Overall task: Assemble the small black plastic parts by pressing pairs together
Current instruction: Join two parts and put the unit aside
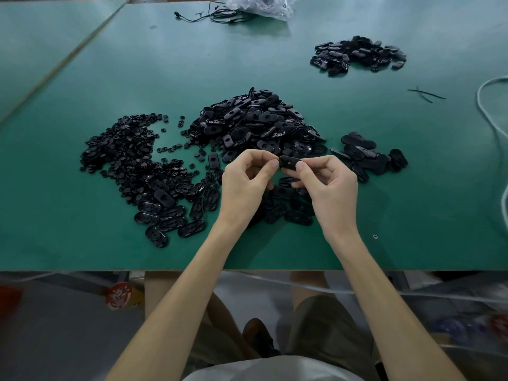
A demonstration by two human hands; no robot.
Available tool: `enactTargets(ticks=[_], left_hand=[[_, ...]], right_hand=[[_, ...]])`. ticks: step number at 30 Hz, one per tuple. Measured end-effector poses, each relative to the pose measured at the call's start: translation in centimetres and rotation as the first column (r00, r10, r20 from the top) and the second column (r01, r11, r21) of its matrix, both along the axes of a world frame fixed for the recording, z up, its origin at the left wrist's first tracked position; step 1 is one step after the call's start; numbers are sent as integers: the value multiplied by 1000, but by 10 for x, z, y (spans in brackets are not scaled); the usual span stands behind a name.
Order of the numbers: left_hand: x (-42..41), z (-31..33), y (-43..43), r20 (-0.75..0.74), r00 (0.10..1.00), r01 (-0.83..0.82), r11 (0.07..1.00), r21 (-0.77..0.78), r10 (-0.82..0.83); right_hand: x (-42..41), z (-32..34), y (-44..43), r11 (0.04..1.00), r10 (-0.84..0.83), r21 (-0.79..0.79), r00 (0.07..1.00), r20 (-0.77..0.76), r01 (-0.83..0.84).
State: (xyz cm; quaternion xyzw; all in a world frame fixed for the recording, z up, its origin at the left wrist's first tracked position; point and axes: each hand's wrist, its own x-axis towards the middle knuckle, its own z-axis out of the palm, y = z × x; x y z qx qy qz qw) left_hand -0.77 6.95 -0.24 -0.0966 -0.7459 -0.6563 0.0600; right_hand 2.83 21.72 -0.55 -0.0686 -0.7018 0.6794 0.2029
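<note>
pressing step, judging by the hold: the left hand (242, 185) and right hand (328, 188) both pinch one small black oval plastic part (289, 162) between thumb and fingers (258, 154), just above the green table (82, 243). the big heap of black oval shells (255, 119) lies just beyond the fingers. next calls for a firm, square squeeze until it seats.

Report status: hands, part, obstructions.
Left hand and right hand both pinch one black oval part. Held above green table. Loose parts pile behind, nothing blocking.
</note>
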Motion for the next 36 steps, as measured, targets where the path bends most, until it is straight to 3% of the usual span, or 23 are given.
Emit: enactTargets(ticks=[11,23,36], left_hand=[[1,1,1,25,1000,2,1000,15,-2],[0,-2,3,-3,1000,-2,994,-107,2],[-3,-1,-1,-4,999,-34,999,-22,34]], right_hand=[[-1,-5,3,998,-10,70,999,45,7],[-1,-5,2,990,14,139,999,42,-20],[-1,-6,2,987,119,112,993,1,-118]])
